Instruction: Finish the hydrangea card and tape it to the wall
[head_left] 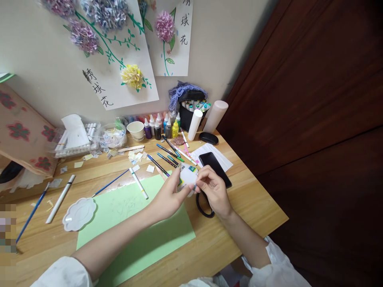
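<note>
Both hands on one packet

Mid-frame, the left hand point(172, 193) grips a white packet point(189, 176), probably to steady it, while the right hand point(215, 191) pinches its right edge. Held up off the table point(254, 203), it presumably turns more easily.

The held white piece point(188, 176) looks smooth; the table point(251, 203) is wood with a soft sheen, the green sheet point(155, 243) matt paper, the scalloped palette point(79, 214) glossy plastic.
</note>
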Tool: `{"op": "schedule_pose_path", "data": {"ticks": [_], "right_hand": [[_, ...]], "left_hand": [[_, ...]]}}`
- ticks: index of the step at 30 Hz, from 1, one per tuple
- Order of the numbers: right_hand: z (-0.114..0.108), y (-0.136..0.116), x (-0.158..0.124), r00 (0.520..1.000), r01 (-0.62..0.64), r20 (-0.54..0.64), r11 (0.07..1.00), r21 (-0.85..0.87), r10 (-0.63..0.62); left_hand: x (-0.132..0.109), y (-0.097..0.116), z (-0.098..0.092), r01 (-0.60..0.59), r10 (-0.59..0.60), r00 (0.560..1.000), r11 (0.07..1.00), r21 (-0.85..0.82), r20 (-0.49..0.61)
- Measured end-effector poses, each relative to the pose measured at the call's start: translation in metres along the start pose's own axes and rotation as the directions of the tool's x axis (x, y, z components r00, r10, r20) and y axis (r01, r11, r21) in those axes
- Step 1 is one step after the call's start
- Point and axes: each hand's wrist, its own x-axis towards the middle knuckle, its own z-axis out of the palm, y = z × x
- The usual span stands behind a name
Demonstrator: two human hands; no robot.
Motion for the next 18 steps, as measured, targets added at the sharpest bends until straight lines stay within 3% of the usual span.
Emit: {"op": "schedule_pose_path", "data": {"ticks": [3,5,8,10,12,15,18], "right_hand": [[-0.003,-0.001,0.004,0.992,-0.091,-0.067,0.972,0.217,0.108],[-0.011,-0.004,0.009,0.978,-0.071,-0.156,0.922,0.381,0.140],[-0.025,-0.013,0.017,0.967,-0.049,-0.198,0.882,0.468,0.159],[-0.030,-0.018,0.023,0.972,-0.121,-0.133,0.896,0.428,0.195],[-0.028,-0.023,0.031,0.970,-0.198,-0.061,0.906,0.374,0.237],[-0.014,-0.030,0.048,0.959,-0.277,0.037,0.907,0.316,0.280],[0.011,-0.040,0.068,0.951,-0.306,0.129,0.915,0.264,0.281]], "left_hand": [[0.000,0.006,-0.003,0.090,-0.083,0.996,0.976,-0.198,0.044],[-0.002,0.009,-0.009,0.165,-0.137,0.984,0.944,-0.286,0.115],[-0.011,0.004,-0.022,0.237,-0.201,0.967,0.935,-0.263,0.156],[-0.022,-0.005,-0.032,0.238,-0.221,0.964,0.965,-0.112,0.145],[-0.033,-0.014,-0.042,0.206,-0.225,0.966,0.968,0.146,0.126],[-0.045,-0.019,-0.055,0.160,-0.231,0.968,0.870,0.467,0.098],[-0.051,-0.012,-0.065,0.126,-0.181,0.983,0.780,0.613,0.028]]}}
